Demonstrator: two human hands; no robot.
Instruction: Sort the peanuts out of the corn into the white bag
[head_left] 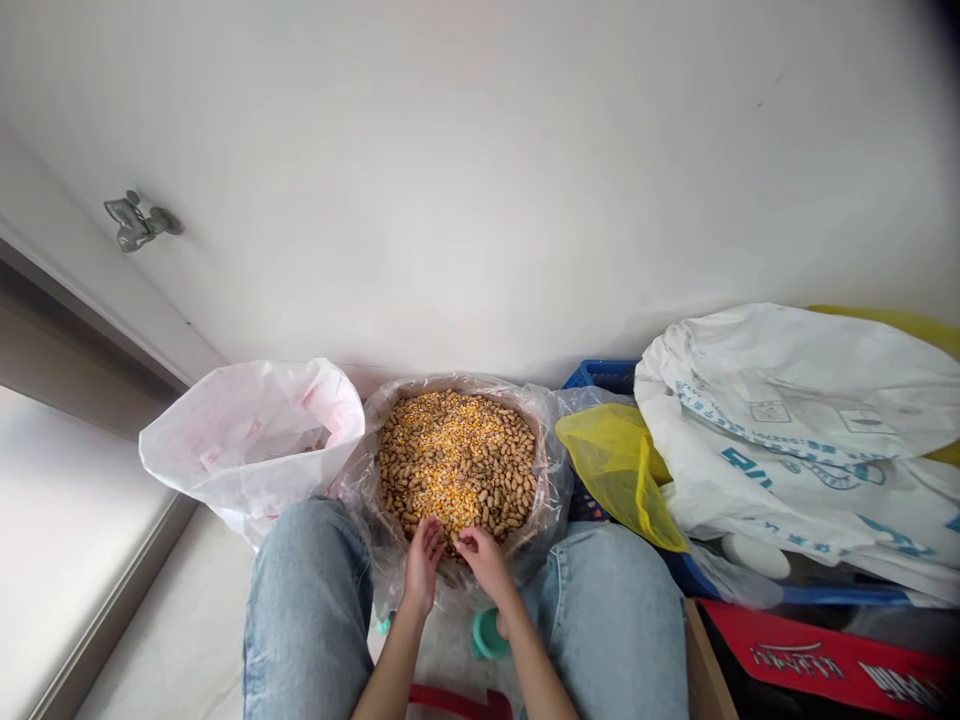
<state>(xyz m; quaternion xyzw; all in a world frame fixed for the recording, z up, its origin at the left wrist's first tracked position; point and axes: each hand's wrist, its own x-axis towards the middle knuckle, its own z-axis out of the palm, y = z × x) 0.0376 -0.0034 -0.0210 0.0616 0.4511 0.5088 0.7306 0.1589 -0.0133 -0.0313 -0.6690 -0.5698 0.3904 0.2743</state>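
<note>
A wide container lined with a clear plastic bag (553, 490) stands between my knees, filled with unshelled peanuts (514, 470) and loose yellow corn kernels (442, 440). My left hand (425, 562) is over the near edge of the pile, its fingers slightly curled and apart, with nothing visible in them. Facing it from the right, my right hand (484, 560) pinches what looks like a peanut between thumb and fingers. The fingertips of both hands come close together, and the small thing there is partly hidden.
A white plastic bag (187, 430) stands open on the left. To the right, a blue crate (600, 372) holds a yellow mesh bag (611, 440) and white printed sacks (795, 390). Nearer are a red box (810, 650) and green slippers (489, 637). A tap (139, 222) projects from the wall.
</note>
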